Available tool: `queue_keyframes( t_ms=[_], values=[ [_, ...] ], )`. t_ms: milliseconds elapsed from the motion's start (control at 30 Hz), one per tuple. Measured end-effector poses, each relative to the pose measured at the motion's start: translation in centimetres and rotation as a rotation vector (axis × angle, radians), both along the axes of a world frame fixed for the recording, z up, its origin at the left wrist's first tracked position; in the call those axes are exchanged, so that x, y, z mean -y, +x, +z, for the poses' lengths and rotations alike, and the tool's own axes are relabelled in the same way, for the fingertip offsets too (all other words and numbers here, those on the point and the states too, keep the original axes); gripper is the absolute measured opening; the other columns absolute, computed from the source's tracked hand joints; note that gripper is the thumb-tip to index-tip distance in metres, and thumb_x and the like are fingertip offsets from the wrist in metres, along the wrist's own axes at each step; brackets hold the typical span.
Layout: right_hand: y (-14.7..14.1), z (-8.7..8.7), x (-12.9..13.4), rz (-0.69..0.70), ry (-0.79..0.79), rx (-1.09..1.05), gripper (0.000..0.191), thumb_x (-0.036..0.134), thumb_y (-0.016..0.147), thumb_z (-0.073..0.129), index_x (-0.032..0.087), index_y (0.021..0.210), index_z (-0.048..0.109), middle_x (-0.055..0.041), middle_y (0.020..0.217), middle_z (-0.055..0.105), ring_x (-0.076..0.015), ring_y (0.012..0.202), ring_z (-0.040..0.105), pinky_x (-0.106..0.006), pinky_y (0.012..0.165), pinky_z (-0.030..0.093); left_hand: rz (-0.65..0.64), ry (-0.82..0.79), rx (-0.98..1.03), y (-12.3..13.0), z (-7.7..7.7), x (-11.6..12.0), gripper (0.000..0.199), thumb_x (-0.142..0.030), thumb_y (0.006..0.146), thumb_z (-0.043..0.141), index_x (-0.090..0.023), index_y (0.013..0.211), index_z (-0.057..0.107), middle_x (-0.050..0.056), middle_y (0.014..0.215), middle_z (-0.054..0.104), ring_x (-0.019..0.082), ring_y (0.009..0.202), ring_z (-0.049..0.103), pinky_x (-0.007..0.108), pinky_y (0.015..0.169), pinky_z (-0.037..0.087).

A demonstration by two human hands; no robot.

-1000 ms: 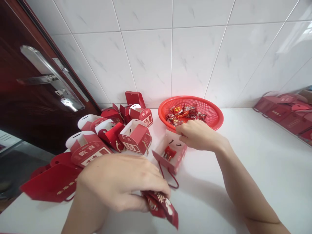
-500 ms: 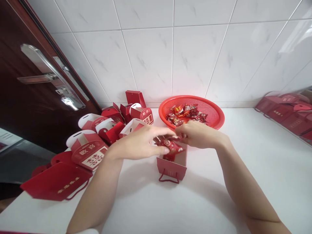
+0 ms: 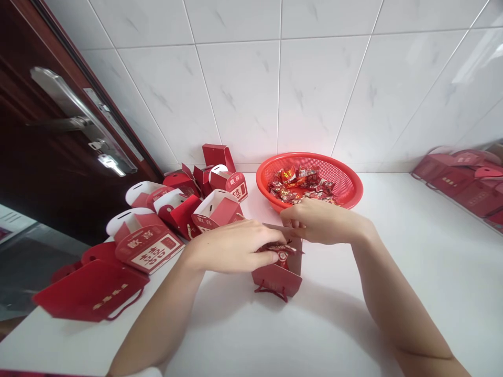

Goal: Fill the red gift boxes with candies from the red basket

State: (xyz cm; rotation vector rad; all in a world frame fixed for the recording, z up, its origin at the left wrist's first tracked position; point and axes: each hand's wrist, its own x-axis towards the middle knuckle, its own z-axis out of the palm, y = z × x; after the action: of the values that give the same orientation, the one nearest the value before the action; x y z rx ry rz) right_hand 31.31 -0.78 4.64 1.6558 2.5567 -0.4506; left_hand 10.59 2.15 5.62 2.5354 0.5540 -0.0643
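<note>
A small red gift box with a cord handle stands open at the middle of the white table. My left hand dips into its opening, thumb and fingers closed round a red-wrapped candy. More red wrapping shows beneath, inside the box. At the box's far end, my right hand has its fingers curled in against the box wall. Its fingertips are partly hidden, but it appears to grip the far edge. Just behind that hand is a red plastic basket with several wrapped candies.
Several open red and white gift boxes crowd the table's left side. More red boxes line the right edge by the wall. A white tiled wall rises behind, and a dark door with keys in its lock stands at the left.
My left hand has moved down and slightly right, lowering the candy into the box opening. My right hand has shifted slightly, staying by the far end.
</note>
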Motion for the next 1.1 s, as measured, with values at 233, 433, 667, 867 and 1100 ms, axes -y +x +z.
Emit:
queue_keyframes(
  t_ms=[233,433,667,867,1100],
  values=[
    [-0.3,0.8,1.0,0.005,-0.005,0.014,0.02,0.007,0.087,0.051,0.02,0.073,0.05,0.001,0.063,0.051,-0.0122,0.053,0.038,-0.03,0.054,0.022,-0.044,0.045,-0.237,-0.9,0.8,0.2,0.025,-0.025,0.1,0.047,-0.02,0.09,0.068,0.003,0.082,0.073,0.021,0.08,0.066,0.03,0.066,0.04],
    [-1.0,0.7,1.9,0.074,0.107,0.057,0.023,0.003,0.086,0.053,0.02,0.072,0.046,0.0036,0.057,0.043,-0.0111,0.051,0.03,-0.03,0.054,0.017,0.044,0.094,-0.244,-1.2,0.5,0.9,0.027,-0.024,0.097,0.049,-0.02,0.07,0.049,0.001,0.069,0.061,0.018,0.066,0.056,0.03,0.057,0.032],
    [-0.9,0.4,2.7,0.113,0.165,0.033,0.026,0.002,0.088,0.05,0.019,0.07,0.043,0.005,0.055,0.037,-0.0098,0.05,0.02,-0.032,0.055,0.012,0.063,0.15,-0.334,-0.8,0.0,1.6,0.029,-0.015,0.079,0.057,-0.019,0.055,0.04,-0.001,0.051,0.045,0.013,0.047,0.035,0.034,0.05,0.022],
    [-1.0,0.4,3.5,0.158,0.224,0.036,0.026,-0.001,0.084,0.049,0.019,0.069,0.042,0.0052,0.054,0.037,-0.0097,0.049,0.02,-0.033,0.055,0.012,0.061,0.078,-0.299,-1.0,-0.1,1.5,0.017,-0.017,0.073,0.062,-0.02,0.06,0.052,-0.003,0.058,0.057,0.013,0.052,0.044,0.031,0.05,0.025],
    [-1.2,0.5,3.4,0.131,0.223,0.058,0.026,-0.002,0.083,0.049,0.019,0.069,0.042,0.0049,0.054,0.037,-0.01,0.048,0.019,-0.032,0.054,0.013,0.074,0.144,-0.239,-0.9,-0.4,1.5,0.012,-0.013,0.073,0.06,-0.023,0.08,0.062,-0.002,0.073,0.067,0.017,0.065,0.059,0.031,0.055,0.032]
  ],
)
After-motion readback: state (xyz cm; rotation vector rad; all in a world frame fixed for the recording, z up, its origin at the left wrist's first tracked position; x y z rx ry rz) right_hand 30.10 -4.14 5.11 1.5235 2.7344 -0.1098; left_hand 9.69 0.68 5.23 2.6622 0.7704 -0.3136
